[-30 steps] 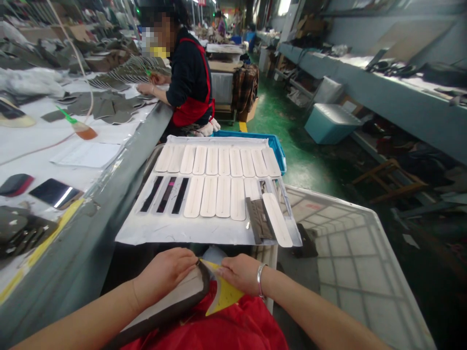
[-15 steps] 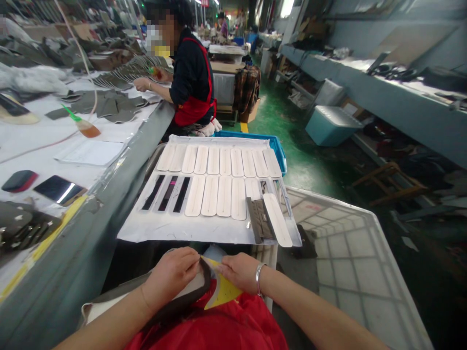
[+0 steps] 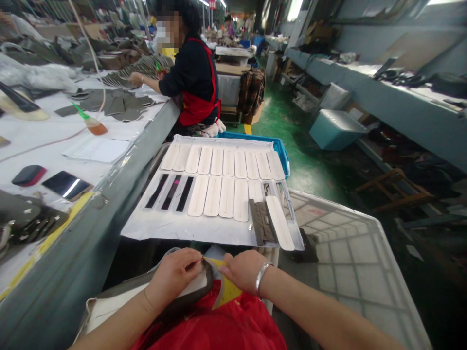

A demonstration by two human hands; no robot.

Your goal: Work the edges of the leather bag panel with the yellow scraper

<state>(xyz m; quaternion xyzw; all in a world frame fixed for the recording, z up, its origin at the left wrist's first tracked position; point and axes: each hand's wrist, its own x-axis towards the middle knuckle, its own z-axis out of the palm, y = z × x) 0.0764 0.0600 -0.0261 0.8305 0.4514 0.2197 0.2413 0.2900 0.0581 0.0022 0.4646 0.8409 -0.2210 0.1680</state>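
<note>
My left hand (image 3: 177, 272) is closed in a pinch at the upper edge of a cream fabric piece with a dark grey border (image 3: 199, 287), which lies over my lap. My right hand (image 3: 242, 272) pinches a yellow sheet or tape (image 3: 229, 292), whose narrow end meets the grey border by my left fingertips. What exactly lies between the left fingertips is too small to tell. Just beyond my hands is a white-covered board (image 3: 182, 231) bearing rows of white rounded strips (image 3: 219, 197). A dark grey folded piece (image 3: 261, 221) and one slanted white strip (image 3: 280, 223) lie at its right.
On the left, a workbench (image 3: 120, 194) carries a phone (image 3: 67, 185), a green-tipped bottle (image 3: 93, 125) and grey cut pieces (image 3: 116, 104). A co-worker (image 3: 197, 73) in a red apron sits ahead. A white crate (image 3: 350, 262) stands at my right, a blue bin (image 3: 284, 155) behind the board.
The view has shifted slightly, so most things sit a little farther right. Both hands keep their pinch at nearly the same place. The co-worker's arm has moved away from me across the bench.
</note>
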